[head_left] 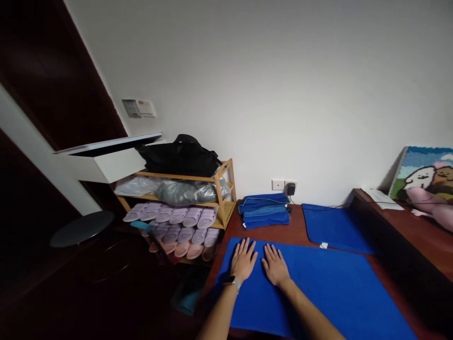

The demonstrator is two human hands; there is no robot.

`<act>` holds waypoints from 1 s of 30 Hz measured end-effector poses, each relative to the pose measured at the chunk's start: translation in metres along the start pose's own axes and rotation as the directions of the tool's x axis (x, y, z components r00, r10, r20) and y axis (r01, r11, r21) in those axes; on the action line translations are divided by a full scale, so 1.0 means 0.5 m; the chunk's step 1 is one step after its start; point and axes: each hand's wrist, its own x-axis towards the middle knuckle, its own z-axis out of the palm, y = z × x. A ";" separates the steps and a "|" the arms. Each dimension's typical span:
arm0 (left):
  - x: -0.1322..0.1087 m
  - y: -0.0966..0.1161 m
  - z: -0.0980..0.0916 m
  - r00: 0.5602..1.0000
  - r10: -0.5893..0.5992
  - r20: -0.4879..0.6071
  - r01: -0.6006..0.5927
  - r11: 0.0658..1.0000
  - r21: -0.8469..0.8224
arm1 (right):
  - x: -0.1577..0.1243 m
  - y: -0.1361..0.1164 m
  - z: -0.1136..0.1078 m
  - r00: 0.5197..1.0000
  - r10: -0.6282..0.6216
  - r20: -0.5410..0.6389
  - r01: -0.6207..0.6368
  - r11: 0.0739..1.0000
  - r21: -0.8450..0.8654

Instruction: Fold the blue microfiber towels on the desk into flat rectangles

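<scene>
A large blue cloth (325,288), towel-like, lies spread flat over the reddish-brown wooden table (262,236). My left hand (243,260) rests palm down near the cloth's far left corner, fingers stretched out, with a watch on the wrist. Just to its right, my right hand (275,265) also lies flat on the cloth, fingers extended. Neither hand grips anything. Beyond them sits a pile of folded blue cloths (265,211). Another blue cloth (336,229) with a white tag lies at the back right.
Left of the table stands a wooden rack (220,208) with rows of slippers (191,216), a black bag (180,158) and an open white box (116,163). A plug with a cable (290,189) is in the wall. A raised ledge at right bears a pink plush toy (432,208).
</scene>
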 end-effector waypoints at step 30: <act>0.060 0.242 -0.028 0.996 0.067 -0.054 -0.056 0.982 0.179 | -0.304 0.807 -0.176 0.885 0.390 -0.255 -0.393 0.919 0.043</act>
